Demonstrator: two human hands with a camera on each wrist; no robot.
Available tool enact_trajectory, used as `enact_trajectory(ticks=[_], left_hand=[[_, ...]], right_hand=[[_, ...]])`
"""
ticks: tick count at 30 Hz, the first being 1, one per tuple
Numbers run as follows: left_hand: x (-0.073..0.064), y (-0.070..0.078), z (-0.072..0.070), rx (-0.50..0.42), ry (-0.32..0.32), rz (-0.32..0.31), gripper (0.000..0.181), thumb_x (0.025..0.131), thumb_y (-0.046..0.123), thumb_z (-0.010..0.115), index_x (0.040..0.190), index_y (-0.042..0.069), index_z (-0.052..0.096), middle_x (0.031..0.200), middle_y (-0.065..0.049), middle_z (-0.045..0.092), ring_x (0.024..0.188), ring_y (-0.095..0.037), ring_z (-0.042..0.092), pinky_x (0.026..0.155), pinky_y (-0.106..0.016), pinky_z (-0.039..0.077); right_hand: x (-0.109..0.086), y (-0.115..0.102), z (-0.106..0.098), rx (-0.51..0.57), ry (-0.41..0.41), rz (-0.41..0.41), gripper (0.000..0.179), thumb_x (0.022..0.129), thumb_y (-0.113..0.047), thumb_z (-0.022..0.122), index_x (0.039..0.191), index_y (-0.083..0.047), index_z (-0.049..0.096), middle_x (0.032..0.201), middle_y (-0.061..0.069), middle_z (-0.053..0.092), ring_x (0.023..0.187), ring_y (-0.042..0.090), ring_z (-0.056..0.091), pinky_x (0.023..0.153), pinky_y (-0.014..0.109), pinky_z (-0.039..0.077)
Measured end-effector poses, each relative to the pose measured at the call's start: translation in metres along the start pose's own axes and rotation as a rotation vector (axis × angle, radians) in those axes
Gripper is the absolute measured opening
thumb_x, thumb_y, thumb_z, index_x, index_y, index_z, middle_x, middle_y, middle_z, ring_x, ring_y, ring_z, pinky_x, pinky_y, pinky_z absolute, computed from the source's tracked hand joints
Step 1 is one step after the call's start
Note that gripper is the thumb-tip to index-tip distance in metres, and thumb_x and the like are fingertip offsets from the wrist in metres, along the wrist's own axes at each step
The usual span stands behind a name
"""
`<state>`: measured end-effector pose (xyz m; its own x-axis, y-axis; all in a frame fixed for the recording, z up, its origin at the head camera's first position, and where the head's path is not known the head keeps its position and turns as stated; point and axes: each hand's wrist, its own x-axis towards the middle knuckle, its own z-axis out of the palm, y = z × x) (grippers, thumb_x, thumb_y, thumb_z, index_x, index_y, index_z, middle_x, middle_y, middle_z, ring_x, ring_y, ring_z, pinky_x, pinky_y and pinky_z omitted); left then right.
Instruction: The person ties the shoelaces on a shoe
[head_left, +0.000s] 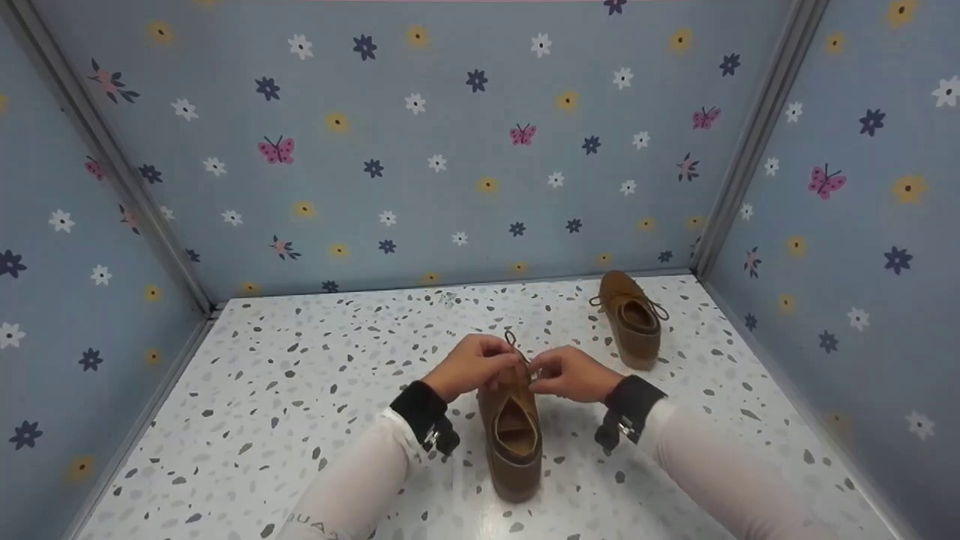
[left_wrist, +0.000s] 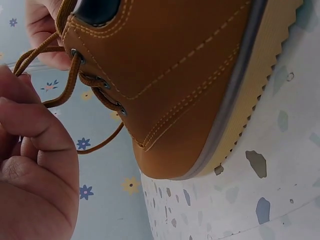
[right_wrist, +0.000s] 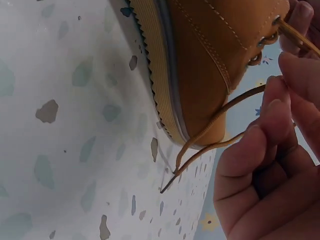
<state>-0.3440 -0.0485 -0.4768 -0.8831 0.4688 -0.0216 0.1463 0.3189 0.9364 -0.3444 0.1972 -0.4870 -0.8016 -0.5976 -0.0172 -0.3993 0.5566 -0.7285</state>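
A brown lace-up shoe (head_left: 514, 476) stands upright on the floor, its heel towards me. My left hand (head_left: 472, 367) is over the left of its lacing, with curled fingers pinching the brown shoelace (left_wrist: 70, 92). From the other side my right hand (head_left: 576, 373) pinches the lace between thumb and fingers; a loop and a loose end (right_wrist: 200, 132) hang from that hand past the toe in the right wrist view. Metal eyelets (left_wrist: 103, 83) show along the shoe's side in the left wrist view. The fingers partly hide the laces over the tongue.
A second brown shoe (head_left: 639, 346), its laces tied in a bow, stands further back on the right. The speckled white floor (head_left: 247, 420) is bounded by blue flowered panels (head_left: 450, 150) at the back and both sides, with grey metal strips (head_left: 757, 142) at the corners.
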Motion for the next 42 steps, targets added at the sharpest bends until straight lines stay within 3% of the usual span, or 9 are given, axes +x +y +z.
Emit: enact_trajectory(ticks=[5,13,20,25,29,37,39,42], left_hand=[[0.000,0.000,0.000,-0.013,0.011,0.001,0.019,0.099,0.030,0.069,0.104,0.014,0.077,0.084,0.003,0.070,0.062,-0.010,0.059,0.062,-0.028,0.052],[-0.001,-0.003,-0.004,-0.011,0.057,-0.036,0.026,0.098,0.028,0.070,0.111,0.006,0.075,0.083,0.004,0.067,0.063,-0.013,0.058,0.059,-0.028,0.051],[0.000,-0.006,-0.005,0.000,0.069,-0.016,0.016,0.097,0.025,0.071,0.103,0.010,0.075,0.083,0.004,0.065,0.064,-0.012,0.058,0.056,-0.024,0.049],[-0.003,-0.005,-0.006,0.065,0.079,0.040,0.015,0.098,0.024,0.071,0.101,0.009,0.075,0.088,0.002,0.065,0.066,-0.010,0.058,0.059,-0.024,0.049],[-0.004,-0.004,-0.006,0.110,0.077,0.064,0.014,0.098,0.023,0.070,0.099,0.011,0.075,0.087,0.003,0.066,0.068,-0.009,0.059,0.060,-0.024,0.050],[-0.004,-0.005,-0.007,0.116,0.079,0.029,0.012,0.098,0.023,0.070,0.098,0.011,0.074,0.086,0.004,0.066,0.071,-0.010,0.060,0.062,-0.024,0.051],[-0.004,-0.005,-0.007,0.107,0.086,0.020,0.012,0.098,0.022,0.071,0.097,0.011,0.074,0.085,0.004,0.066,0.071,-0.010,0.060,0.063,-0.024,0.050],[-0.004,-0.006,-0.006,0.098,0.105,0.020,0.011,0.097,0.023,0.072,0.096,0.012,0.074,0.083,0.006,0.065,0.072,-0.010,0.060,0.064,-0.024,0.051]], right_hand=[[0.001,-0.001,0.003,-0.019,0.015,0.006,0.006,0.097,-0.021,0.073,0.097,-0.016,0.077,0.085,0.000,0.075,0.073,0.007,0.061,0.066,0.024,0.049],[-0.009,-0.004,-0.018,-0.013,0.071,0.010,0.012,0.100,-0.018,0.070,0.102,-0.007,0.075,0.090,0.012,0.077,0.074,0.013,0.065,0.066,0.024,0.052],[-0.020,-0.007,-0.040,-0.043,0.085,0.002,0.014,0.102,-0.022,0.067,0.095,-0.012,0.074,0.080,0.006,0.072,0.066,0.008,0.060,0.063,0.024,0.051],[-0.026,-0.015,-0.054,-0.068,0.046,0.052,0.022,0.103,-0.027,0.065,0.088,-0.014,0.074,0.073,-0.003,0.065,0.062,0.010,0.055,0.061,0.027,0.048],[-0.031,-0.019,-0.060,-0.138,-0.015,0.055,0.019,0.100,-0.021,0.065,0.085,-0.012,0.074,0.072,-0.007,0.063,0.063,0.009,0.055,0.063,0.027,0.048],[-0.041,-0.022,-0.064,-0.320,-0.156,0.116,0.019,0.093,-0.012,0.062,0.076,-0.015,0.071,0.066,-0.009,0.058,0.057,0.007,0.050,0.056,0.026,0.044],[-0.043,-0.022,-0.066,-0.318,-0.170,0.109,0.022,0.094,-0.013,0.062,0.075,-0.016,0.071,0.065,-0.009,0.059,0.056,0.007,0.050,0.056,0.026,0.043],[-0.044,-0.020,-0.071,-0.205,-0.140,0.089,0.021,0.099,-0.017,0.062,0.082,-0.011,0.073,0.069,-0.005,0.065,0.059,0.007,0.054,0.057,0.025,0.046]])
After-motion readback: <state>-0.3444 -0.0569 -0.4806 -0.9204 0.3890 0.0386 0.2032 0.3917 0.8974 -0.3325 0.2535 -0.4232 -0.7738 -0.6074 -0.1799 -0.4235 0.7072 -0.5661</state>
